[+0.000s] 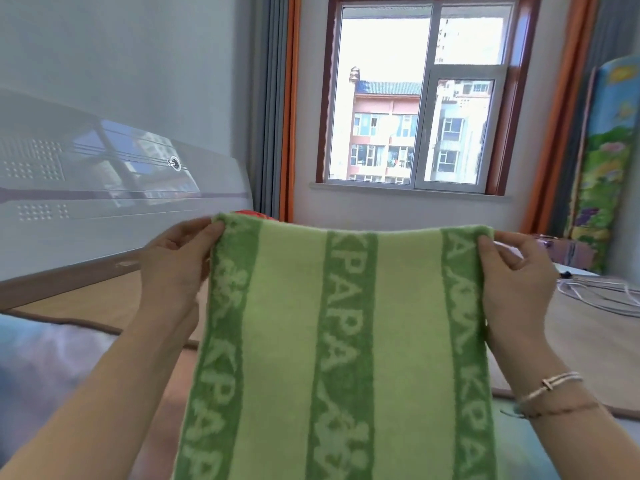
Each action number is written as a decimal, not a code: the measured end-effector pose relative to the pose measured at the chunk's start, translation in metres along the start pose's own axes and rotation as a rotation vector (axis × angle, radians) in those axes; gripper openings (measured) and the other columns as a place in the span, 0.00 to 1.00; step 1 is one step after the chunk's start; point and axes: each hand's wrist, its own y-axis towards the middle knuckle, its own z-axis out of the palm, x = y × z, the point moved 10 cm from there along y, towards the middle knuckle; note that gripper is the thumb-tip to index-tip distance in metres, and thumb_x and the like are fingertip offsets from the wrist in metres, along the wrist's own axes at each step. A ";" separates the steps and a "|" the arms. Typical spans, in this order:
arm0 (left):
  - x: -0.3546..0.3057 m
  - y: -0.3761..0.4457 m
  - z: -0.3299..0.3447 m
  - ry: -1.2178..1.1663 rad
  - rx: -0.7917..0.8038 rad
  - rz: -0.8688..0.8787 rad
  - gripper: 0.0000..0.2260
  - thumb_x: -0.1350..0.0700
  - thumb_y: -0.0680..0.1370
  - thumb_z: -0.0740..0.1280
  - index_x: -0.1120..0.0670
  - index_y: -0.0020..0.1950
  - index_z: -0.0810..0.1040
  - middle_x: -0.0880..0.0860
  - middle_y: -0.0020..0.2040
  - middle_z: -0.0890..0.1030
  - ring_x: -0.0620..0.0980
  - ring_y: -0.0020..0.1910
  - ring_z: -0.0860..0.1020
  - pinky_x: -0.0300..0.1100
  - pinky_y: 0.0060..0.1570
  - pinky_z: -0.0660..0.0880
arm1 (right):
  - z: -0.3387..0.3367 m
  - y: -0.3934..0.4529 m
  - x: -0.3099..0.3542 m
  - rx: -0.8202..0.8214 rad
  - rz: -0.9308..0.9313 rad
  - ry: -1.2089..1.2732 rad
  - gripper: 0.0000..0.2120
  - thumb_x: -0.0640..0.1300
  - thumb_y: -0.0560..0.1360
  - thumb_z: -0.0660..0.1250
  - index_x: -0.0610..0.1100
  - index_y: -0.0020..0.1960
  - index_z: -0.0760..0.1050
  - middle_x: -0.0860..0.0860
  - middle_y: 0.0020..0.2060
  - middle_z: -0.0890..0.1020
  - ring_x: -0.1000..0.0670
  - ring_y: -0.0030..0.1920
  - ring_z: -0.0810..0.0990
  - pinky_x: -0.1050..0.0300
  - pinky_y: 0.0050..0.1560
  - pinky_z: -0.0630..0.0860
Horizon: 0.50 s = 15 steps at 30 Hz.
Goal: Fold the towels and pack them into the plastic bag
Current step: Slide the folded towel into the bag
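Head view. A light-green terry towel with three darker green lettered stripes (349, 341) hangs full length in front of the person, held up by its top edge. The left hand (176, 261) pinches the top left corner, thumb on the near face and fingers curled behind. The right hand (512, 268) pinches the top right corner the same way; a thin silver bangle (550, 384) sits on that wrist. Both hands are well apart, so the top edge is stretched nearly straight with a slight sag in the middle. The towel's lower end runs out of the bottom of the picture, so whether it is a single layer or already doubled cannot be told.

Behind: a white glossy headboard (121, 202) at left, a brown-framed window (415, 98) with orange curtains, a colourful folded play mat (609, 168) leaning at right, white cables (602, 296) on the wooden floor. A scrap of red-orange fabric (249, 213) peeks over the towel's top edge; what it is cannot be told.

Progress, judged: early. This towel looks spread out for its first fold, not yet folded. No plastic bag, no other towels and no folded stack are in view, so nothing shows as packed. Left to do: fold this towel, any others, and bag them.
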 end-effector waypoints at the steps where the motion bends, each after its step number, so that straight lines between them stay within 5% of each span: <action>1: 0.017 0.004 -0.002 0.029 0.002 -0.046 0.06 0.64 0.74 0.71 0.53 0.42 0.80 0.45 0.28 0.81 0.39 0.26 0.77 0.31 0.27 0.74 | 0.005 0.004 -0.018 0.018 0.025 -0.052 0.05 0.45 0.76 0.69 0.51 0.41 0.77 0.55 0.34 0.84 0.55 0.35 0.80 0.53 0.43 0.80; 8: 0.122 0.024 -0.011 0.085 -0.013 -0.242 0.06 0.67 0.75 0.69 0.56 0.43 0.78 0.48 0.30 0.83 0.42 0.28 0.81 0.32 0.31 0.78 | 0.018 0.017 -0.127 0.004 0.135 -0.250 0.05 0.43 0.75 0.69 0.49 0.41 0.76 0.54 0.35 0.82 0.55 0.34 0.79 0.47 0.48 0.78; 12: 0.159 0.055 0.004 0.128 -0.004 -0.271 0.06 0.67 0.75 0.69 0.57 0.42 0.78 0.48 0.29 0.83 0.41 0.28 0.81 0.32 0.31 0.78 | 0.036 0.037 -0.163 0.000 0.116 -0.355 0.01 0.43 0.75 0.69 0.47 0.45 0.78 0.52 0.36 0.82 0.61 0.32 0.78 0.58 0.42 0.75; 15: 0.179 0.082 0.014 0.156 -0.005 -0.251 0.06 0.66 0.74 0.70 0.56 0.42 0.78 0.48 0.29 0.82 0.42 0.29 0.80 0.33 0.31 0.77 | 0.056 0.055 -0.181 0.017 0.077 -0.387 0.01 0.44 0.76 0.68 0.46 0.46 0.77 0.49 0.38 0.82 0.55 0.36 0.78 0.59 0.44 0.74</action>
